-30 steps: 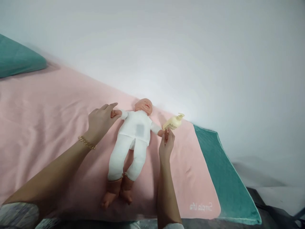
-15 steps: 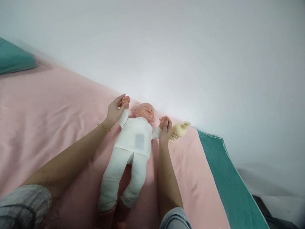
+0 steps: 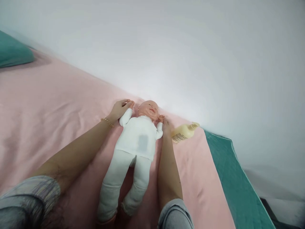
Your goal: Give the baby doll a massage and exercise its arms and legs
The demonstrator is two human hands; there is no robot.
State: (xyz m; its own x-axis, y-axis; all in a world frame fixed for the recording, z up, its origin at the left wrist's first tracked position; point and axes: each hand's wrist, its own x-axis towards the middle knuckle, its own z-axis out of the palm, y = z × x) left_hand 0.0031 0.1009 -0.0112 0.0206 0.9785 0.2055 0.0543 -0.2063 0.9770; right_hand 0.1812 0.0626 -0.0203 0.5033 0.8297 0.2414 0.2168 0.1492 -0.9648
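Note:
A baby doll (image 3: pixel 135 135) in a white top and white trousers lies on its back on a pink sheet (image 3: pixel 59 92), its head by the wall. A grey patch marks the front of the top. My left hand (image 3: pixel 119 110) is closed on the doll's hand at the left of its head, with the doll's arm bent upward. On the other side my right hand (image 3: pixel 166 126) grips the doll's other hand beside its cheek; most of those fingers are hidden behind the small hand. Just right of my right wrist lies a pale yellow pump bottle (image 3: pixel 184 132).
A white wall (image 3: pixel 166 47) runs along the far side of the bed. One green pillow (image 3: pixel 14 52) sits at the far left. Green fabric (image 3: pixel 238 178) shows along the right side, past the pink sheet. Something dark (image 3: pixel 274 213) is at the lower right.
Both doll hands, held in mine, have come down and in toward its head. Its right-side arm now bends close to the cheek. The view has shifted slightly.

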